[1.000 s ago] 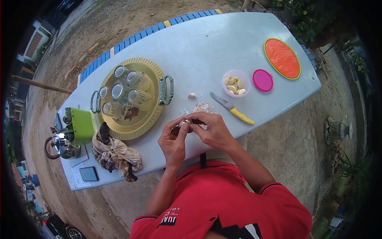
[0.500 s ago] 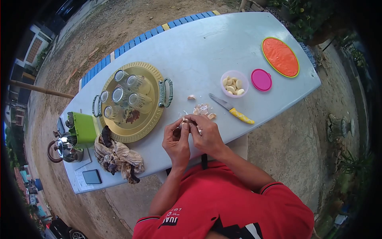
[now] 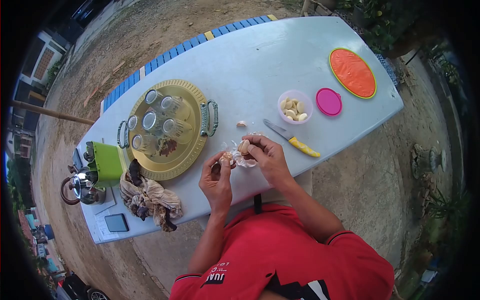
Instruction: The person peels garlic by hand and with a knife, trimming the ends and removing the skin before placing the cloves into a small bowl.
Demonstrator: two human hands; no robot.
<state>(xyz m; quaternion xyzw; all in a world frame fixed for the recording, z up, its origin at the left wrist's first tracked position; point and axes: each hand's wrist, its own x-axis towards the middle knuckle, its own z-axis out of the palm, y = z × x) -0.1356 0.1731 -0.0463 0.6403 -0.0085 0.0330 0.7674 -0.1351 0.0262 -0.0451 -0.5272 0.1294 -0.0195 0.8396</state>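
My left hand (image 3: 216,182) is closed around a partly broken garlic bulb (image 3: 226,158). Between the thumb and fingers of my right hand (image 3: 270,161) is a pale garlic clove (image 3: 243,147), held apart from the bulb. Papery garlic skins (image 3: 244,161) lie on the table under and between both hands. A single loose clove (image 3: 241,124) rests just beyond them. To the right of the skins lies a knife (image 3: 298,143) with a yellow patterned handle. Behind it, a small translucent bowl (image 3: 281,116) holds several peeled cloves.
On the white table (image 3: 235,65), a golden tray (image 3: 187,162) carries several upturned glasses. A pink lid (image 3: 328,102) and an orange oval lid (image 3: 352,73) lie right. A crumpled cloth (image 3: 155,197), green container (image 3: 107,167), kettle (image 3: 82,187) and phone (image 3: 116,222) are left.
My hands, together before, have parted: the right moved slightly right and away with a clove, the left slightly left with the bulb. More of the skins beneath now shows.
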